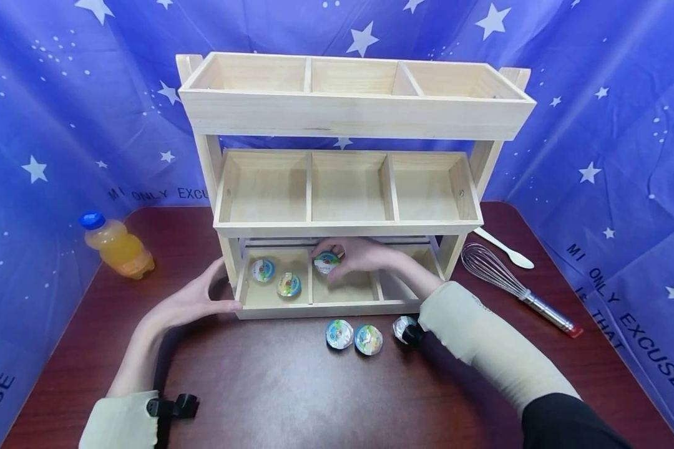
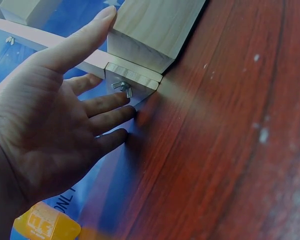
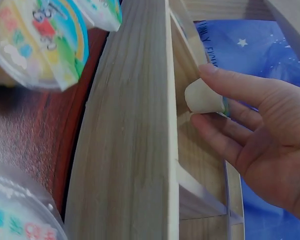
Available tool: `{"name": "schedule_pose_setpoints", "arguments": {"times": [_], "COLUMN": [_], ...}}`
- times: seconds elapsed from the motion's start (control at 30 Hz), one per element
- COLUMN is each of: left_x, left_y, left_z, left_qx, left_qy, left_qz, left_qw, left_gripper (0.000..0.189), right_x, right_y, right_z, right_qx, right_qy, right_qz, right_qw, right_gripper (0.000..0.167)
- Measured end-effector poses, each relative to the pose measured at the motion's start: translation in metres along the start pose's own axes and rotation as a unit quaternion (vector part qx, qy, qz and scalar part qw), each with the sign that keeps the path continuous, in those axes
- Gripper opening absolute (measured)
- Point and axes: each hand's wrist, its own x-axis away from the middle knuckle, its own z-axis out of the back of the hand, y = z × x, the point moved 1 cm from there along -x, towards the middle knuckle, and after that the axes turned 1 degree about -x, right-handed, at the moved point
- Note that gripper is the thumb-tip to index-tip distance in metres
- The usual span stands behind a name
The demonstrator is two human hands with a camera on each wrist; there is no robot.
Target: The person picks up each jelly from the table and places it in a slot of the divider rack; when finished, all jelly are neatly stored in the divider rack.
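Head view: jelly cup [image 1: 327,262] pinched in the right hand [image 1: 362,254]

The foil-lidded cup was at the middle compartment [image 1: 351,292] of the bottom tray [image 1: 292,312], near the left divider [image 1: 311,284]; whether its base touched down could not be told. The right grip was clamped on it between thumb and fingers. A loose pinch, or a bump against the divider, might have tipped it onto its lid. The middle tier [image 1: 348,230], just above the hand, could have caught the knuckles.

Two more jelly cups [image 1: 263,270] lay close together in the left compartment [image 1: 258,298]. Three further cups [image 1: 339,334] sat on the desk [image 1: 292,386] in front; the rightmost was partly hidden by a black wrist mount [image 1: 412,335], so a dip there could have knocked it.

The left hand [image 1: 193,300] had its grip apart, fingers spread, thumb at the tray's front left corner, where a hard push might have shifted the wooden rack [image 1: 348,115]. Farther out were a juice bottle [image 1: 118,249], a whisk [image 1: 530,298] and a white spoon [image 1: 520,259].
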Motion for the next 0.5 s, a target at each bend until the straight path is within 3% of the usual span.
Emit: {"name": "schedule_pose_setpoints", "arguments": {"times": [0.5], "left_x": [-0.0004], "left_y": [-0.0002], "left_z": [-0.0002], "left_qx": [0.000], "left_qy": [-0.001], "left_qz": [-0.002], "left_qw": [1.0000], "left_gripper": [0.109], "right_x": [-0.0085], "right_y": [-0.0012], "right_z": [-0.0006], "right_qx": [0.020], "right_qy": [-0.010], "right_qz": [-0.009], "right_qw": [0.9997], "right_gripper": [0.060]}}
